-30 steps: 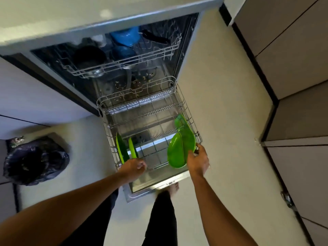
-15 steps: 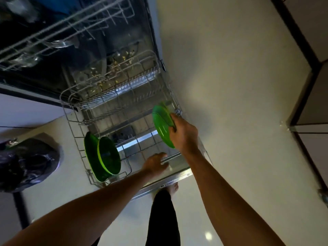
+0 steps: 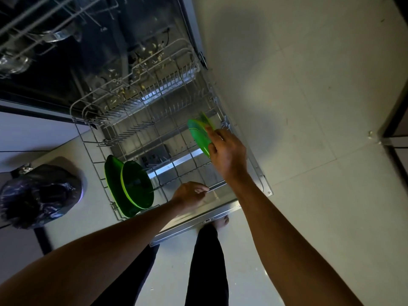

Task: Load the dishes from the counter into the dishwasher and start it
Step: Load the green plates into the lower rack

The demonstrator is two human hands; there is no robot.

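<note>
lower rack [image 3: 98, 166] pulled out, plate loading
right hand [image 3: 227, 155] pinches a green plate [image 3: 198, 135] standing on edge at the rack's right side; left hand [image 3: 189, 195] curls round the front rail [image 3: 217, 186]; two green plates [image 3: 136, 186] stand at the left.

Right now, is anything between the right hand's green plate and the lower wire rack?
Nothing visible. The right hand holds the round green plate at bare slots of the wire lower rack; two more green plates stand far left.
</note>
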